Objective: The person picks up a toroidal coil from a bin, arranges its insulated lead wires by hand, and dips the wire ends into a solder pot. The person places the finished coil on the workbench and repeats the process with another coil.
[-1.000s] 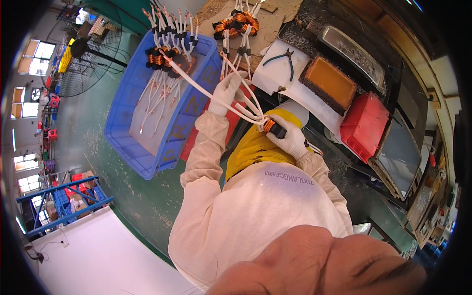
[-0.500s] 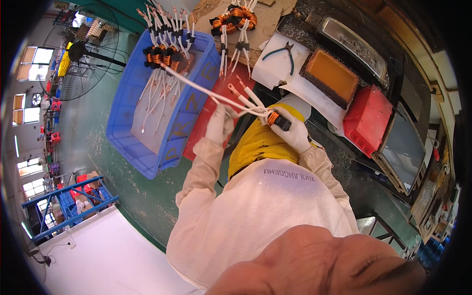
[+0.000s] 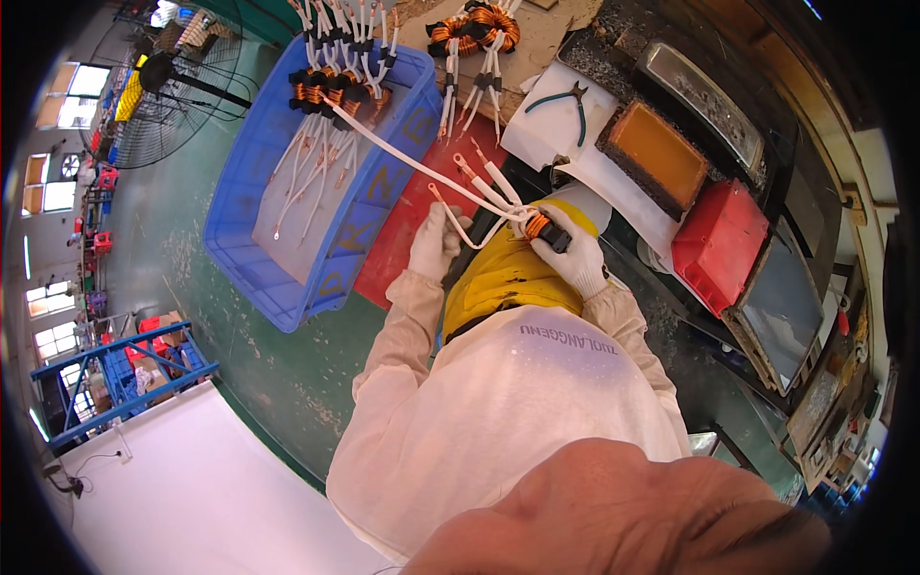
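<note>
The right hand (image 3: 575, 254) has its fingers closed around the coil (image 3: 539, 227), which is held over the yellow cloth (image 3: 494, 278) at the lap, and the long wire (image 3: 393, 151) reaches from it across the near edge of the tub (image 3: 337, 264). The left hand (image 3: 434, 244) is half curled just beside the bent wire (image 3: 447, 207); whether its fingers grip this wire, I cannot tell. Between this hand and the tub lies a free strip of red surface (image 3: 388, 251), while the red box (image 3: 719, 244) stands well apart at the right.

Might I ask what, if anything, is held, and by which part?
The right hand holds the copper coil by its black side; whether the left hand grips a lead is unclear.
</note>
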`<state>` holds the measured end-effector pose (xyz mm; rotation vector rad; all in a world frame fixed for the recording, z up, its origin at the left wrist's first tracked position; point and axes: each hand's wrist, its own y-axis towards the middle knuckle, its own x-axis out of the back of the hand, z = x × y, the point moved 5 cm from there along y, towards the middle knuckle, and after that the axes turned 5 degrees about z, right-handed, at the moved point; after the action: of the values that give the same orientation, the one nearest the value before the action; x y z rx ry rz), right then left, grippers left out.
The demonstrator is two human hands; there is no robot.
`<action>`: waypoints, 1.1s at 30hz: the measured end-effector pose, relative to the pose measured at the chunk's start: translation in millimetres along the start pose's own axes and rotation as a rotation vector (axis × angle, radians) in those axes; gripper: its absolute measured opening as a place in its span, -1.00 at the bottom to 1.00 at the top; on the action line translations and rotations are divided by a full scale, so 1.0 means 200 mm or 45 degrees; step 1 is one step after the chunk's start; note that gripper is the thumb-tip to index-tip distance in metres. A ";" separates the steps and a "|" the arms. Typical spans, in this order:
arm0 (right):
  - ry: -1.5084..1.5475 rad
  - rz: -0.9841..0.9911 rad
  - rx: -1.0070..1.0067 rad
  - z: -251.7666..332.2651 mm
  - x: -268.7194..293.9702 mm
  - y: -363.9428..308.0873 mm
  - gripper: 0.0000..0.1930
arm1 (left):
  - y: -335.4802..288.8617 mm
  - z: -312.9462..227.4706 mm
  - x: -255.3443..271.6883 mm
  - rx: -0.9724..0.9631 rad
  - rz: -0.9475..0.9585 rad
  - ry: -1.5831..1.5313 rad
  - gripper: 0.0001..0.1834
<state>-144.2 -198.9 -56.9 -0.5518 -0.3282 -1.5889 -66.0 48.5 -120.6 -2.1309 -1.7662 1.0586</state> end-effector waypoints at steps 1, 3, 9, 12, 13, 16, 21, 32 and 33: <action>-0.003 0.004 -0.009 0.00 0.00 0.00 -0.45 | 0.02 -0.04 0.01 -0.074 -0.019 0.055 -0.41; -0.006 0.003 -0.017 0.00 -0.01 0.00 -0.45 | 0.03 -0.09 0.01 -0.083 -0.041 0.047 -0.40; -0.016 0.027 0.071 0.04 -0.01 0.00 -0.45 | 0.12 -0.12 0.05 -0.109 -0.086 0.313 -0.49; -0.069 0.025 0.102 0.02 -0.02 -0.01 -0.44 | 0.14 -0.20 0.08 -0.184 -0.077 0.544 -0.53; -0.068 0.029 0.110 0.03 -0.02 -0.01 -0.44 | 0.11 -0.25 0.07 -0.283 -0.137 0.751 -0.53; -0.085 0.049 0.116 0.05 -0.03 -0.01 -0.43 | 0.12 -0.39 0.13 -0.523 -0.201 0.737 -0.48; -0.114 0.054 0.097 0.05 -0.03 -0.01 -0.43 | 0.02 -0.68 0.03 -0.713 0.052 -0.002 -0.45; -0.116 -0.076 0.082 0.03 0.01 -0.03 -0.36 | -0.01 -0.60 0.05 -0.521 0.136 0.293 -0.65; -0.150 -0.105 0.082 0.03 0.02 -0.04 -0.33 | -0.04 -0.57 0.07 -0.509 0.143 0.296 -0.65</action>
<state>-151.6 -198.6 -48.8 -0.5897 -0.4942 -1.6225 -1.4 96.8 -38.6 -2.4850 -1.8846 0.4759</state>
